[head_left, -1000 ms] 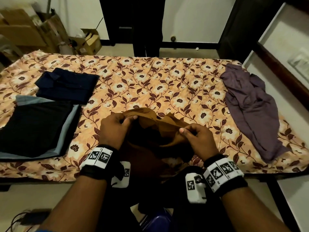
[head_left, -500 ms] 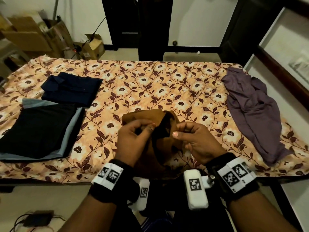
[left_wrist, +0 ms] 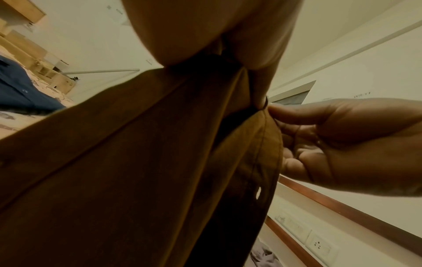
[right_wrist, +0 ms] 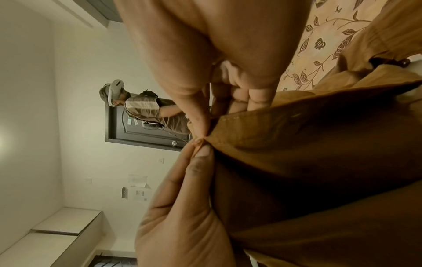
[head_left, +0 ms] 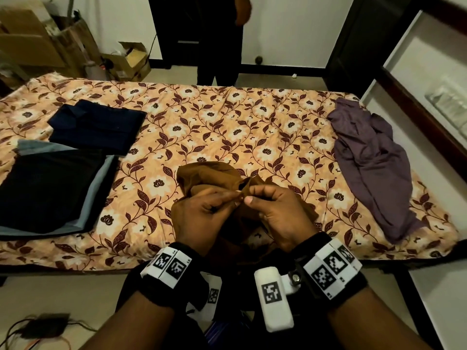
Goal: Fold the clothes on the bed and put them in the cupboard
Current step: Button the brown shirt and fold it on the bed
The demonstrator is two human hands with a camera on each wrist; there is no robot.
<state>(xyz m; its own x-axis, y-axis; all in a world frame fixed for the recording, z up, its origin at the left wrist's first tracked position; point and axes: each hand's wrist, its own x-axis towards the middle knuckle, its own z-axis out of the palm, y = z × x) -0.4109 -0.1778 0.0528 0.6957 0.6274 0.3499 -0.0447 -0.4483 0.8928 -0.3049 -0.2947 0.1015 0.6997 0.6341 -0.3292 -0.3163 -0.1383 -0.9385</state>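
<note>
A crumpled brown shirt (head_left: pixel 207 173) is lifted off the near edge of the flower-print bed (head_left: pixel 227 117). My left hand (head_left: pixel 228 202) and right hand (head_left: pixel 254 195) meet fingertip to fingertip, each pinching the shirt's front edge. The left wrist view shows the brown shirt (left_wrist: pixel 137 162) hanging with a buttonhole strip, the right hand (left_wrist: pixel 342 140) pinching its edge. In the right wrist view both thumbs press the stitched hem (right_wrist: pixel 228 124). A folded navy shirt (head_left: pixel 98 126) and a folded black garment on a grey-blue one (head_left: pixel 50 190) lie at the left. An unfolded purple garment (head_left: pixel 371 160) lies at the right.
Another person (head_left: pixel 219 34) stands at the bed's far side. Cardboard boxes (head_left: pixel 126 61) are stacked at the back left. Cables and an adapter (head_left: pixel 45 327) lie on the floor by my left. A wood-trimmed wall ledge (head_left: pixel 417 97) runs along the bed's right side.
My hands have come together from about a shirt-width apart, bringing the two brown shirt edges to one point. The shirt has bunched up between them.
</note>
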